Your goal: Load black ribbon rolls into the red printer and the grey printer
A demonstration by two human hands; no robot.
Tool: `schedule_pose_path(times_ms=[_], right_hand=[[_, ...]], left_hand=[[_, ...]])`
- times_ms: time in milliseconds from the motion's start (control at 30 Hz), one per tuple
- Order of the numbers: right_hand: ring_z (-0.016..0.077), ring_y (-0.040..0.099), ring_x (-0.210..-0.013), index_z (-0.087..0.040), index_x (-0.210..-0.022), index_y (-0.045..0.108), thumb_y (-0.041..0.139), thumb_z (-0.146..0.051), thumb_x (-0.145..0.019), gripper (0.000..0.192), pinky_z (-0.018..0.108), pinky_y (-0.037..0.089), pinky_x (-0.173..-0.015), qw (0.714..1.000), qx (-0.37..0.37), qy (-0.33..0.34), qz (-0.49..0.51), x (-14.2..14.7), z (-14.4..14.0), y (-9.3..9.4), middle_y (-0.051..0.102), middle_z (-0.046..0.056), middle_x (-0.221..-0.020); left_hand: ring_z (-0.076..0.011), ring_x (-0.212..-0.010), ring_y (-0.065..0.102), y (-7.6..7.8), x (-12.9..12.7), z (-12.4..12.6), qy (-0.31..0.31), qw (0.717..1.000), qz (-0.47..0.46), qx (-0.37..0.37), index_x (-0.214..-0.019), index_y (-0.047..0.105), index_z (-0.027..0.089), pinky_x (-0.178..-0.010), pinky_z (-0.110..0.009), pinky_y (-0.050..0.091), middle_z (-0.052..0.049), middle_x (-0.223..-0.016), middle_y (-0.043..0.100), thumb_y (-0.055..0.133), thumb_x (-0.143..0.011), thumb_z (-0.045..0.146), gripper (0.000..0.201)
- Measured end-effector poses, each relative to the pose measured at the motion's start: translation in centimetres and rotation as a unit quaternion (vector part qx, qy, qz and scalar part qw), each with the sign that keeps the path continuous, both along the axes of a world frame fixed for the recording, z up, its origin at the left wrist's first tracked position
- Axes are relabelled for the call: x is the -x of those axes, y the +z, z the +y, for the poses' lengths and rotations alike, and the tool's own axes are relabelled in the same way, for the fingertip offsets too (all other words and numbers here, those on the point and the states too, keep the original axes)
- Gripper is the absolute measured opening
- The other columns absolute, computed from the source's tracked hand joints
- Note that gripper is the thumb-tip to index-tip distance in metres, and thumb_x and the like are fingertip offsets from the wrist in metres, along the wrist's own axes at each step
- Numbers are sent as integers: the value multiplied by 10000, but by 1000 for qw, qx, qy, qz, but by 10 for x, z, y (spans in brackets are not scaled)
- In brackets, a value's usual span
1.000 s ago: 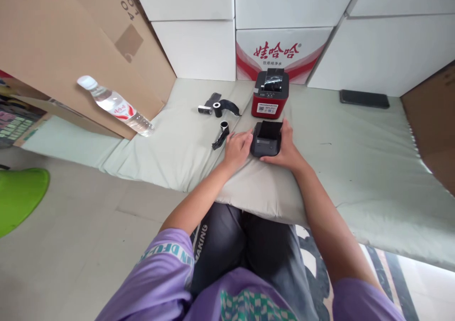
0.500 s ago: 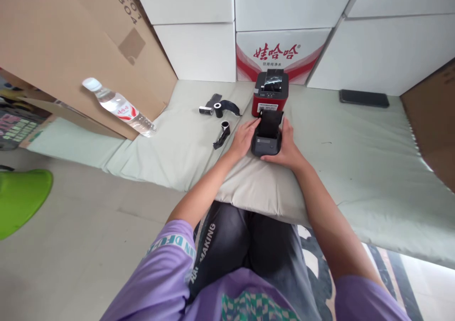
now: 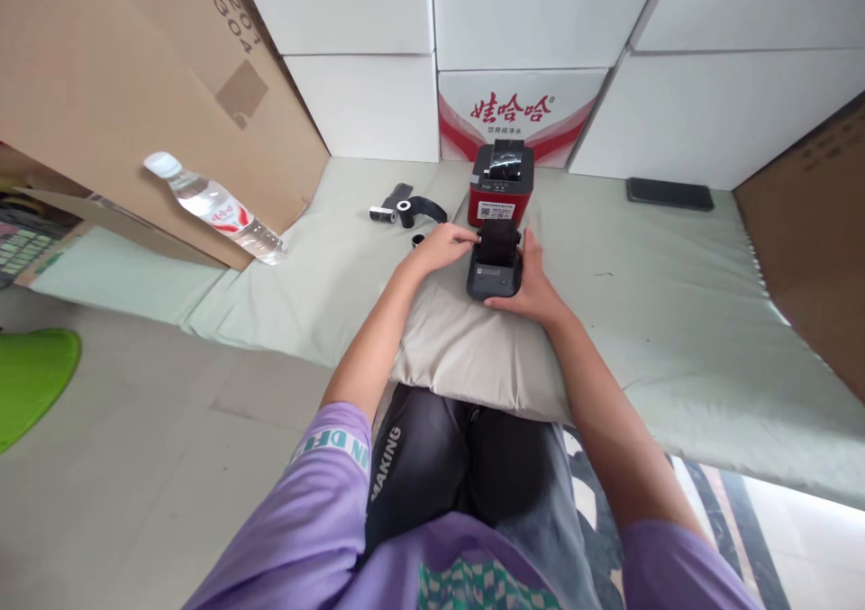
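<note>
A small dark grey printer (image 3: 490, 282) rests on the padded bench, a black strip or flap (image 3: 500, 242) standing up at its top. My right hand (image 3: 533, 286) wraps its right side and near corner, thumb along the front edge. My left hand (image 3: 446, 246) reaches in from the left, fingers together and fingertips closed at the left edge of the black part; what they pinch is too small to tell. Just behind stands a red and black printer (image 3: 500, 197) with a glossy black strip on top. Black rolls (image 3: 405, 213) lie to the left, one partly hidden by my left hand.
A water bottle (image 3: 220, 212) leans against a large cardboard box (image 3: 168, 69) at the left. White cartons (image 3: 520, 15) are stacked behind the bench. A black phone-like slab (image 3: 669, 194) lies at the back right, near another brown box (image 3: 811, 223). Something green (image 3: 33, 380) stands on the floor.
My left hand has lifted and its fingertips have moved to the black part's left edge, now covering most of the nearest roll. My right hand keeps its hold. The view has shifted slightly.
</note>
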State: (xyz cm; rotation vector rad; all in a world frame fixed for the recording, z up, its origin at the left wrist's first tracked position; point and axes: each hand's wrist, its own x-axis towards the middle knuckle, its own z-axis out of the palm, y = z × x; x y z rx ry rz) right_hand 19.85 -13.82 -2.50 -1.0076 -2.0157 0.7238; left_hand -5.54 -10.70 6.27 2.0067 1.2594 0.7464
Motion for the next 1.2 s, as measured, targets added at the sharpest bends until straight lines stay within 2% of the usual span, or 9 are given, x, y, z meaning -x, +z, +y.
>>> schedule_pose_path(times_ms=[167, 333, 433, 567, 667, 800, 967, 1067, 1200], right_hand=[[469, 131, -1733, -334, -1757, -141, 874, -874, -608, 1626, 740, 247, -1373, 1000, -10, -5, 19, 0, 4, -5, 63, 178, -1838], [442, 162, -1734, -329, -1762, -126, 822, -890, -667, 1553, 714, 265, -1378, 1000, -14, -9, 24, -1, 7, -6, 95, 172, -1833], [445, 183, -1728, -318, -1765, -109, 812, -901, -666, 1548, 715, 280, -1374, 1000, -14, -10, 22, -1, 6, -5, 112, 181, -1828], [464, 156, -1731, -296, -1772, -73, 806, -916, -652, 1553, 740, 219, -1388, 999, -15, -27, 15, 1, 4, 0, 144, 192, -1825], [468, 185, -1726, -274, -1769, -92, 796, -930, -641, 1578, 726, 251, -1381, 999, 0, -29, 34, 1, 4, 3, 132, 210, -1831], [437, 406, -1647, -338, -1751, -180, 686, -953, -737, 1468, 693, 327, -1352, 994, 52, -24, 91, 0, 5, 3, 66, 187, -1862], [401, 513, -1582, -417, -1741, -182, 566, -957, -826, 1300, 675, 367, -1330, 990, 73, -29, 120, -3, 7, 1, 68, 138, -1874], [397, 533, -1564, -401, -1740, -197, 535, -960, -840, 1288, 650, 420, -1302, 990, 75, -34, 114, -2, 7, 1, 52, 152, -1874], [396, 577, -1509, -353, -1749, -193, 504, -955, -855, 1284, 641, 447, -1288, 990, 79, -50, 106, -1, 6, 3, 68, 183, -1863]], left_hand=[[-229, -1258, 757, -14, -1, 7, 14, 998, -64, 11, -1343, 803, 161, -1141, -366, 553, -94, -1415, 782, 525, -907, 0, 541], [-225, -1296, 738, -23, -16, 14, 28, 992, -113, 47, -1603, 583, 155, -1155, -391, 553, -140, -1539, 696, 518, -978, 35, 640], [-238, -1244, 759, -22, -23, 14, 44, 995, -84, 39, -1528, 657, 125, -1127, -391, 562, -162, -1427, 766, 559, -1001, 80, 538], [-220, -1123, 777, -8, -27, 9, 8, 997, -69, 13, -1211, 835, 150, -1059, -356, 572, -116, -1255, 837, 667, -992, 150, 276], [-174, -970, 773, 5, -25, 4, -20, 989, -126, 70, -1155, 837, 143, -886, -297, 575, -108, -1120, 852, 646, -1019, 175, 237], [-124, -682, 684, 16, -17, 0, -43, 977, -146, 148, -1201, 820, 156, -687, -259, 494, -71, -806, 800, 574, -1071, 254, 295], [-180, -661, 670, 27, -22, 2, -12, 998, 25, 52, -971, 850, 168, -733, -328, 523, -36, -671, 715, 659, -949, 175, 192], [-291, -856, 760, 35, -32, 5, -12, 977, 213, -8, -807, 840, 199, -838, -385, 554, -90, -764, 770, 712, -827, 116, 154], [-354, -1030, 781, 39, -47, 7, -6, 942, 332, -39, -998, 888, 262, -918, -421, 586, -120, -970, 835, 766, -752, 104, 317]])
